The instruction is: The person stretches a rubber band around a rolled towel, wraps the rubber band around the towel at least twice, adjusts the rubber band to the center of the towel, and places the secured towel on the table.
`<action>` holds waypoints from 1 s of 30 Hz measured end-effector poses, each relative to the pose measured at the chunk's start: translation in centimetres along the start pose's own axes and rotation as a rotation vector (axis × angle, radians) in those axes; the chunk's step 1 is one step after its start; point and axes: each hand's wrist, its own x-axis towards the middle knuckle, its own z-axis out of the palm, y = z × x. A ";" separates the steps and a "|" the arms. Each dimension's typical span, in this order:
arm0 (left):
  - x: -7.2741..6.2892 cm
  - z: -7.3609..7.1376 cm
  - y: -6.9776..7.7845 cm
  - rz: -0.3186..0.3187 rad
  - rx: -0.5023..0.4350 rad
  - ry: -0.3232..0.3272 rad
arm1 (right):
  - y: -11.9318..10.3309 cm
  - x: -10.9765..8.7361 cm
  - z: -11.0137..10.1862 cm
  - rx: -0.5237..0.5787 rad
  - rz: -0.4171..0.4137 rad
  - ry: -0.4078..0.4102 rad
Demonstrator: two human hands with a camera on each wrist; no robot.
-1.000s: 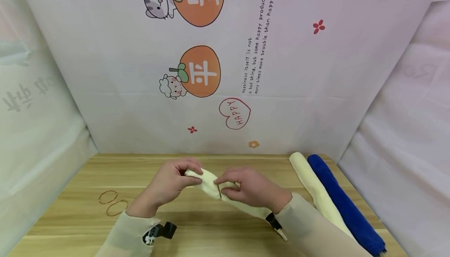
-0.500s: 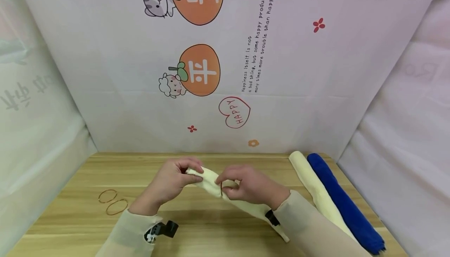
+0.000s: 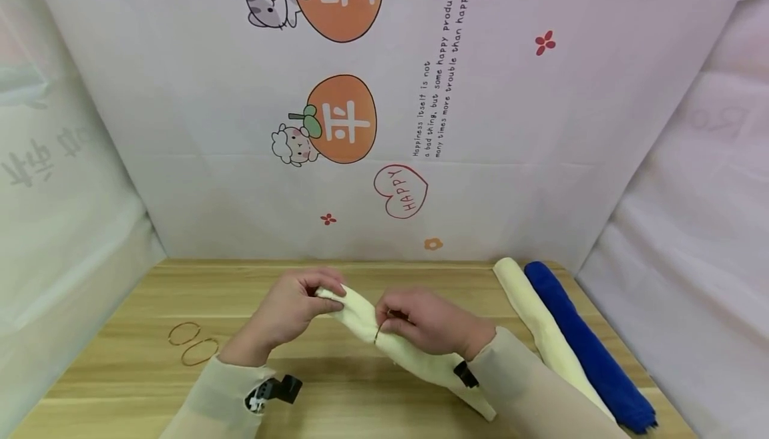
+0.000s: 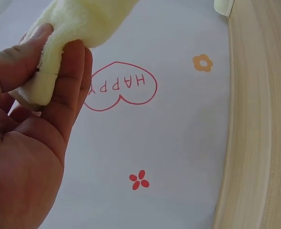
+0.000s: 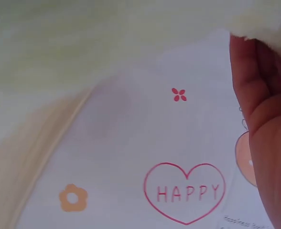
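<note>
A pale yellow rolled towel [image 3: 420, 362] slants down to the right between the hands, lifted at its left end. My left hand [image 3: 293, 309] pinches that end between thumb and fingers; the left wrist view shows the towel's folded hem [image 4: 45, 88] in the grip. Around the roll near its middle sits a thin brown rubber band [image 3: 376, 336]. My right hand [image 3: 434, 322] has curled fingers and pinches at the band on the towel's upper side. In the right wrist view the blurred towel [image 5: 83, 52] covers the top, and the fingertips are hidden behind it.
Two loose rubber bands, one upper [image 3: 184, 333] and one lower [image 3: 200, 352], lie on the wooden table [image 3: 120, 385] at the left. Another yellow rolled towel [image 3: 543, 332] and a blue rolled towel [image 3: 589, 352] lie at the right. White printed cloth [image 3: 480, 125] walls the table.
My right finger and thumb have come closer together, and the rubber band that was stretched between them now lies nearer the towel. More of the towel shows below my right hand. My left hand stays put.
</note>
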 end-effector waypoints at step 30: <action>-0.5 -1.6 -0.2 -0.010 -0.067 0.067 | 0.0 -2.4 0.8 -0.007 0.429 0.086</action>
